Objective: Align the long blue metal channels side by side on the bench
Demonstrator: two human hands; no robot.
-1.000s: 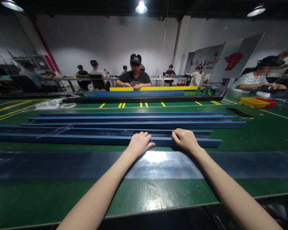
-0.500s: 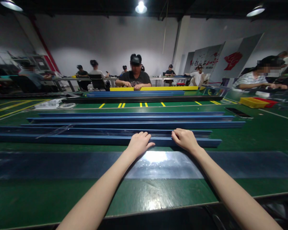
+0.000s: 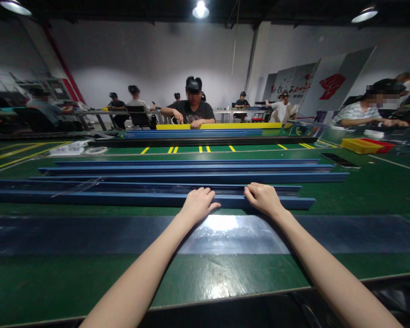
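Observation:
Both my hands are on the nearest long blue channel strip (image 3: 157, 199), which lies across the green table. Over its upper edge curl the fingers of my left hand (image 3: 198, 204), the thumb stretched toward the right. My right hand (image 3: 263, 198) is closed at the same strip, closer to its right end; the fingertips are hidden behind the edge. Under my forearms lies a flat, shiny transparent strip (image 3: 89, 234), parallel to the channel and apart from my fingers. A scrap of clear film (image 3: 80, 186) rests over the channel's left part.
More blue channel strips (image 3: 191, 169) lie just beyond my hands. A black phone (image 3: 340, 160) and a yellow tray (image 3: 360, 146) are at the right. Farther back are a long black strip (image 3: 205, 142) and a yellow bar (image 3: 239, 126), where a co-worker (image 3: 193, 107) sits.
My hands and the strips have stayed in place. Across the table, the co-worker's arm at the left of the picture has lifted and bent more.

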